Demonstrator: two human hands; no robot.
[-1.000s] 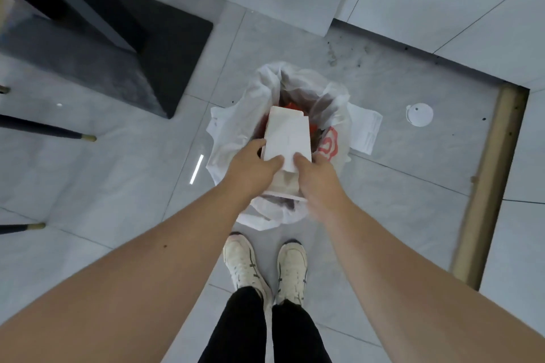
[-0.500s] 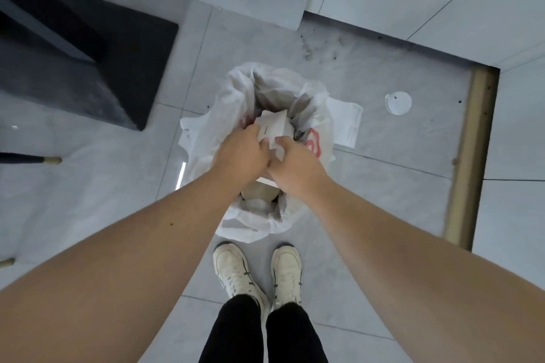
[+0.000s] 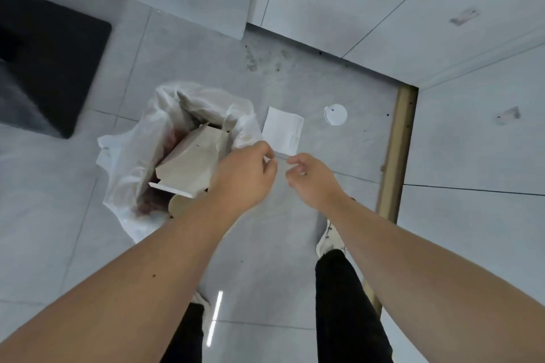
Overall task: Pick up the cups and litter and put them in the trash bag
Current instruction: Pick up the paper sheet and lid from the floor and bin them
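The white trash bag (image 3: 126,162) stands open on the floor at the left, with a pale cardboard box (image 3: 191,165) tilted inside it above a cup and reddish litter. My left hand (image 3: 244,177) hovers just right of the bag's rim, fingers loosely curled, holding nothing. Beside it, a small gap away, my right hand (image 3: 312,180) is also loosely curled with nothing in it. A white paper slip (image 3: 283,132) lies flat on the floor just beyond both hands. A round white cup lid (image 3: 335,114) lies farther right.
A black mat or table base (image 3: 50,68) covers the floor at the upper left. White cabinet fronts (image 3: 354,3) line the far side, and a wooden threshold strip (image 3: 396,156) runs down the right. My feet and black trousers (image 3: 345,303) are below.
Both hands let go of the cardboard box, which now rests in the bag. They rose and shifted right, out of the bag, toward the paper slip. My view also moved right.
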